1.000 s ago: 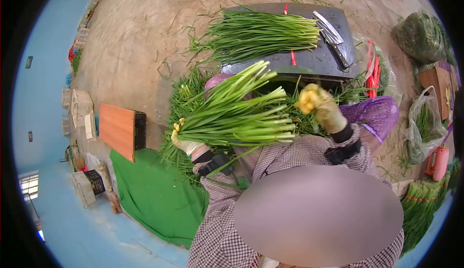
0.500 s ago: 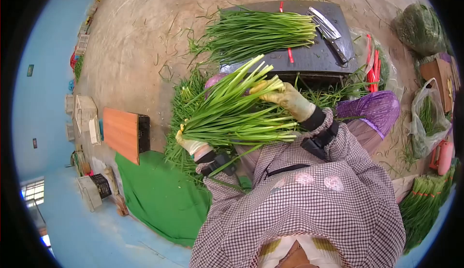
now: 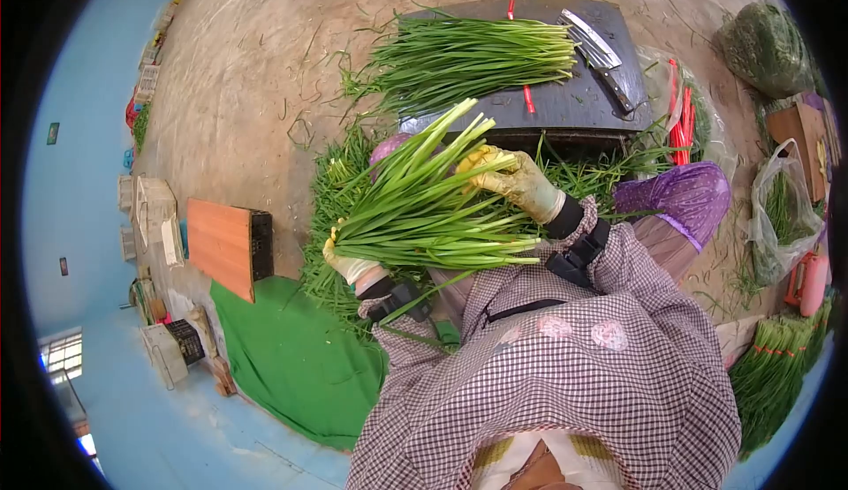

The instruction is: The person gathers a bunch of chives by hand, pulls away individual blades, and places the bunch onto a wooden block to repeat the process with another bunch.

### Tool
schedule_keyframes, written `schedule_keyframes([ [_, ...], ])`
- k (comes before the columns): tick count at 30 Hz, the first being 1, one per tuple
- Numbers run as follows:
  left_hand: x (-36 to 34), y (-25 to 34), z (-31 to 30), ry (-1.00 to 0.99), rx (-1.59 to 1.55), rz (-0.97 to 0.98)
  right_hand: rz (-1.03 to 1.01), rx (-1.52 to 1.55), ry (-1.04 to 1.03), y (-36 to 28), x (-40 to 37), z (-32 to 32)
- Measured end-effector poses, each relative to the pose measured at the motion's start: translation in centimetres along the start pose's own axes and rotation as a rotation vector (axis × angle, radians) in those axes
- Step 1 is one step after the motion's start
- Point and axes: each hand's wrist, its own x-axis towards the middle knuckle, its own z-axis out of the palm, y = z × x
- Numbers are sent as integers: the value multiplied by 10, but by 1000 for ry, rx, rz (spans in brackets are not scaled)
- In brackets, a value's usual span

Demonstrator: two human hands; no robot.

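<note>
A loose, fanned bunch of garlic chives (image 3: 424, 216) lies across my lap, pale stem ends toward the upper right. My left hand (image 3: 352, 265), in a pale yellow-stained glove, is closed around its leafy lower left part. Against the stems on the right, my gloved right hand (image 3: 521, 181) has its fingers curled in and pinched on some chives; the fingertips are partly hidden. Beyond both hands, a neat pile of garlic chives (image 3: 477, 57) rests on a dark board (image 3: 574, 121), beside a cleaver (image 3: 599, 56) with a black handle.
Loose chives (image 3: 331, 199) heap on the floor around my legs. Red strips (image 3: 682, 128) lie by a plastic bag right of the board. An orange-brown panel (image 3: 219, 247) and green cloth (image 3: 291, 358) are at left. Tied chive bundles (image 3: 773, 375) stand at lower right.
My right hand has shifted slightly along the stems, with its fingers more curled and the wrist turned. The left hand keeps its hold, and the bunch has barely moved.
</note>
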Motion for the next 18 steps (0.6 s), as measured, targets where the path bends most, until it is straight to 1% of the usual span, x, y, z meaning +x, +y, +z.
schedule_keyframes([
  [3, 2, -1, -4, -14, 33, 19, 21, -81, 8, -13, 0, 5],
  [5, 1, -1, -4, -7, 58, 24, 31, 34, 90, 1, 1, -1],
  [7, -2, 0, -2, 12, 62, 12, 50, 190, 144, -4, 1, -6],
  [10, 0, 0, -4, 72, 24, 10, -106, 403, 80, -14, 1, -21],
  [11, 1, 0, -6, 84, 9, 8, -139, 424, 72, -21, -4, -30],
  [12, 2, -1, -8, 97, -6, 6, -111, 465, 172, -28, -11, -39],
  [14, 2, -2, -6, 109, 5, 13, -153, 605, 191, -22, -15, -86],
  [16, 5, -3, -11, 101, 34, 33, -131, 394, 287, -35, -22, -110],
  [17, 7, -4, -14, 84, 48, 30, -4, 64, 311, -41, -21, -117],
  [18, 9, -5, -14, 68, 63, 28, -6, -143, 215, -49, -15, -108],
])
